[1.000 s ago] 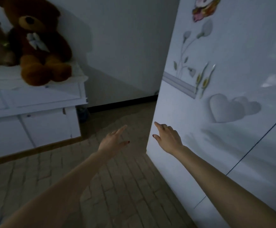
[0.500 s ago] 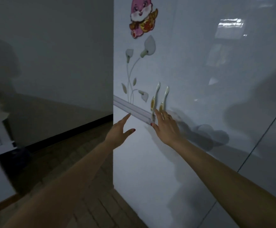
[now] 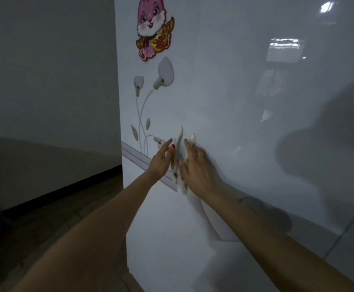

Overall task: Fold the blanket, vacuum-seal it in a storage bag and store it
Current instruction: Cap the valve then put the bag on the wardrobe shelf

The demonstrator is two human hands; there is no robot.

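A tall white glossy wardrobe (image 3: 245, 123) fills the right side of the view. Two pale curved door handles (image 3: 180, 144) sit side by side at its middle. My left hand (image 3: 161, 160) reaches the left handle with fingers straight, palm facing right. My right hand (image 3: 195, 165) lies against the right handle, fingers extended, a ring on one finger. Neither hand visibly curls round a handle. No blanket or storage bag is in view.
A pink rabbit sticker (image 3: 152, 28) and flower decals (image 3: 150, 102) decorate the left wardrobe door. A grey wall (image 3: 45, 81) with a dark skirting stands to the left, above a brown brick-pattern floor (image 3: 56, 224). The room is dim.
My view turned right from the dresser with the teddy bear and closed in on the wardrobe. Both hands rose and moved together, reaching the two door handles.
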